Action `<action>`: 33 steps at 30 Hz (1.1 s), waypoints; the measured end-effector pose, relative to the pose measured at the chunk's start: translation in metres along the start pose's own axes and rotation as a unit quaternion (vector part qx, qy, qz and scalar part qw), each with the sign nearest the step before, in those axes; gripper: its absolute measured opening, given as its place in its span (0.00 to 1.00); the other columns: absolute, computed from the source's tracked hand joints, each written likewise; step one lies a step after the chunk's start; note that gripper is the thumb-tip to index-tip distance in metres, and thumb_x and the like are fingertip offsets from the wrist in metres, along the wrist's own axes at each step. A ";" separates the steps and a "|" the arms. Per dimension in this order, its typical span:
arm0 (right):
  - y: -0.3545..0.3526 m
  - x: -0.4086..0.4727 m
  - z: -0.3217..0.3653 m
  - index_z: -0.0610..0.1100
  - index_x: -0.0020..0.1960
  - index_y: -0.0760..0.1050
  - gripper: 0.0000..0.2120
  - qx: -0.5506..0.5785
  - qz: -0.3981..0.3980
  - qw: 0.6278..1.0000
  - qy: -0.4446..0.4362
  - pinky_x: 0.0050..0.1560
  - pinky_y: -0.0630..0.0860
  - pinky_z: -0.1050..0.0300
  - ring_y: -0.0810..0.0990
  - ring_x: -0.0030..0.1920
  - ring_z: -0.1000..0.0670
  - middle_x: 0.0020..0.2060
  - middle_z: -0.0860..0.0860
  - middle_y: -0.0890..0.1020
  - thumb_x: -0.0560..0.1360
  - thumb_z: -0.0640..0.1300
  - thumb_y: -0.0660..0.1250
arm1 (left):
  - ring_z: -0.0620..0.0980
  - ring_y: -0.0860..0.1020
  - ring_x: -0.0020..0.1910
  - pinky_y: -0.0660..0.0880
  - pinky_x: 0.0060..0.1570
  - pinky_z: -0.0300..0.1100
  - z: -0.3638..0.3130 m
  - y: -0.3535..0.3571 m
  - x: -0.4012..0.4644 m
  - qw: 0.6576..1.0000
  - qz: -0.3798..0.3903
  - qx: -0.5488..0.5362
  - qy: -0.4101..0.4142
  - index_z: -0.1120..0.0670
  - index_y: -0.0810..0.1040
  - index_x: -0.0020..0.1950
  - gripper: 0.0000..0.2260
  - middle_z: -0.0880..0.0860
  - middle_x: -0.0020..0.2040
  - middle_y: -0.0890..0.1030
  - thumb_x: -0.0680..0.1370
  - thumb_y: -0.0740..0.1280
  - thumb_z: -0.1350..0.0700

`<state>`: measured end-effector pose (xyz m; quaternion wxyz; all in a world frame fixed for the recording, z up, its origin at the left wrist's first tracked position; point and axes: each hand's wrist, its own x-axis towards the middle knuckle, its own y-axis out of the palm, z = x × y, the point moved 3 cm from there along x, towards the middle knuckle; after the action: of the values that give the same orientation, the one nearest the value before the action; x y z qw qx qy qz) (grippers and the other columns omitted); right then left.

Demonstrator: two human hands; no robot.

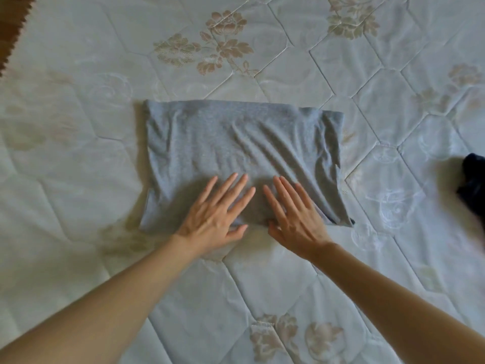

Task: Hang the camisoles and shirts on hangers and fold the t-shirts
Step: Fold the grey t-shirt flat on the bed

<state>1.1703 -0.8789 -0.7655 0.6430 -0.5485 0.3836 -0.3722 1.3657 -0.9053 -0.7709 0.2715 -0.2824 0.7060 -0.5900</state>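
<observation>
At the upper left of the frame a brown zigzag edge (13, 30) is seen beside the quilted mattress (78, 153). In the centre the grey t-shirt (236, 143) is laid as a folded rectangle, apparently so that its creases can be smoothed. On its lower edge the left hand (214, 216) is pressed flat, fingers straight and spread, nothing grasped. Just beside it the right hand (295, 215) is likewise flattened, thumb tucked at the hem. At the right edge a dark garment (473, 185) is left lying.
</observation>
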 end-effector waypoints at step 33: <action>0.025 -0.195 0.100 0.33 0.73 0.66 0.35 0.019 0.012 0.994 0.105 0.68 0.71 0.41 0.69 0.71 0.36 0.71 0.35 0.69 0.67 0.25 0.66 | 0.63 0.69 0.71 0.68 0.65 0.63 -0.091 0.035 -0.193 0.996 -0.031 0.054 -0.068 0.55 0.61 0.75 0.30 0.63 0.73 0.69 0.73 0.56 0.68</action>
<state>1.1789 -0.6587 -0.7632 0.6139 -0.4893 0.4485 -0.4273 1.4312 -0.6998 -0.7812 0.3158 -0.3284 0.6437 -0.6149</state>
